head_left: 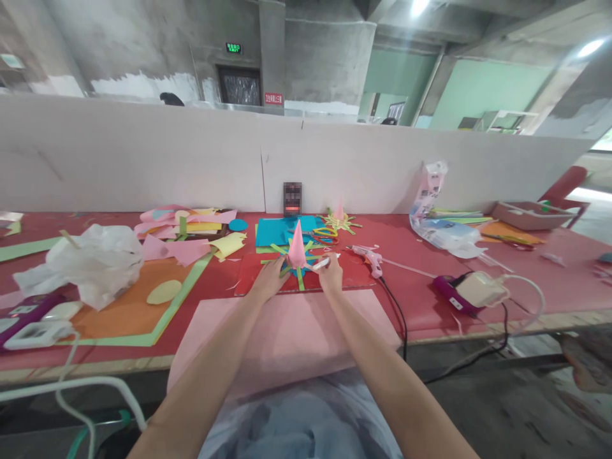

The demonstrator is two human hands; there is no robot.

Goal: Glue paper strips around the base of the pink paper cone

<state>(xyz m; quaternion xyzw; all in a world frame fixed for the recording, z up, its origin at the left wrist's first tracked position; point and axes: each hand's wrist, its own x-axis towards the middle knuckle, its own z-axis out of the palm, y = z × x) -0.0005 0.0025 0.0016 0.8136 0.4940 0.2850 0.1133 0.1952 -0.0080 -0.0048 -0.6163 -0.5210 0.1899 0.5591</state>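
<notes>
A pink paper cone (297, 245) stands upright at the middle of a paper craft, with green strips (301, 278) and blue paper spreading out around its base. My left hand (271, 278) is at the left side of the craft, its fingers closed at the strip ends. In my right hand (331, 275) is a slim white pen-like stick (321, 262), pointing at the cone's base from the right. Under the craft lies a red sheet (354, 273). A similar finished-looking craft with a pink cone (340, 213) stands farther back.
A pink glue gun (369, 258) lies right of my hands, its black cable running off the table's front. Scissors (326, 234) rest on blue sheets (268, 232). Paper scraps and a crumpled white plastic bag (95, 261) are left; a purple power strip (456, 296) is right.
</notes>
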